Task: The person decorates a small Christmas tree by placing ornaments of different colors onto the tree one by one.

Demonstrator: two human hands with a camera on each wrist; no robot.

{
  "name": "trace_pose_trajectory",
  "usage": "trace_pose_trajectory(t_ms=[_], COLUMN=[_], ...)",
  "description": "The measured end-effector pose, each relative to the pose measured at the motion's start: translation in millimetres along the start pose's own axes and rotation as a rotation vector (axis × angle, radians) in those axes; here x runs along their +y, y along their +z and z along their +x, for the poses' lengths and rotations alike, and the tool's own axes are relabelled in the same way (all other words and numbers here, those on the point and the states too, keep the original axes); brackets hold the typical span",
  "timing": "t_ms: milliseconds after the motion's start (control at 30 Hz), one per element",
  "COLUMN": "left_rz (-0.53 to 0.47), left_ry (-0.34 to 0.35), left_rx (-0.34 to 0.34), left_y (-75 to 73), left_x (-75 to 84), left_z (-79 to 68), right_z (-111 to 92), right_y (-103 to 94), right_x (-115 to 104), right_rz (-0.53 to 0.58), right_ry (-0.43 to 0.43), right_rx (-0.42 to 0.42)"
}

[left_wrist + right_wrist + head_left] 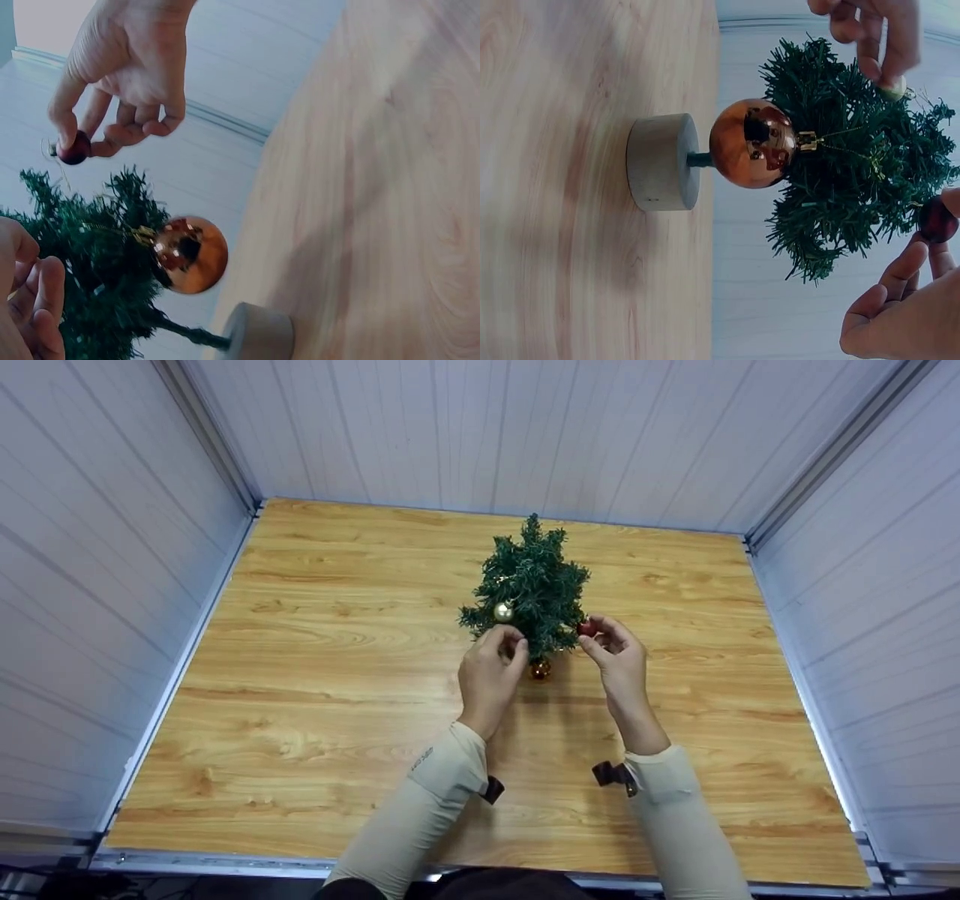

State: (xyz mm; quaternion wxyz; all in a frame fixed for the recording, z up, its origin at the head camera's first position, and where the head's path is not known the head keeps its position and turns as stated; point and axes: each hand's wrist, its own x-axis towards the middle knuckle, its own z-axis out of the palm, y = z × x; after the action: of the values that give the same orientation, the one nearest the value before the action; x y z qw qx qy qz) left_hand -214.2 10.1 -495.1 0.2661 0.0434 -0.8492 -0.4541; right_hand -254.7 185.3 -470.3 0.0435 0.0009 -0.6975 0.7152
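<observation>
A small green artificial Christmas tree (536, 577) stands upright on a round pale base (660, 163). At the tree's right side, my right hand (619, 652) pinches a dark red bauble (74, 148) between thumb and fingertips. A thin loop of string shows at that bauble's cap in the left wrist view. On the tree's front left, my left hand (491, 667) has its fingers bent, thumb and fingertips close together beside the branches. Whether they pinch anything is hidden. Just above them hangs a pale gold bauble (503, 611). A shiny copper bauble (751, 142) hangs low by the trunk.
The tree stands on a wood-grain tabletop (300, 675). White panelled walls (465, 435) enclose its back and both sides, with metal rails along the edges. Dark straps (613, 774) stick out at the wrists.
</observation>
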Motion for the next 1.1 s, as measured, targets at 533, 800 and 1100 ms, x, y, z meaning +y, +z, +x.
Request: trace_pose_trajectory(t_ms=[533,800,1100], left_rz=[-0.005,0.027,0.027], left_ry=[0.134,0.211,0.197], left_rx=[-0.06,-0.094,-0.062], left_y=[9.2,17.4,20.2], left_x=[36.2,41.8,44.5], left_z=[12.4,14.7,18.0], right_z=[-7.4,-8.3,-9.1], right_y=[9.3,12.5,11.7], right_x=[0.1,2.3,5.1], right_rz=[0.019,-0.007,0.013], right_ry=[0.004,-0.005,-0.02], right_rx=[-0.061,-0.05,-0.056])
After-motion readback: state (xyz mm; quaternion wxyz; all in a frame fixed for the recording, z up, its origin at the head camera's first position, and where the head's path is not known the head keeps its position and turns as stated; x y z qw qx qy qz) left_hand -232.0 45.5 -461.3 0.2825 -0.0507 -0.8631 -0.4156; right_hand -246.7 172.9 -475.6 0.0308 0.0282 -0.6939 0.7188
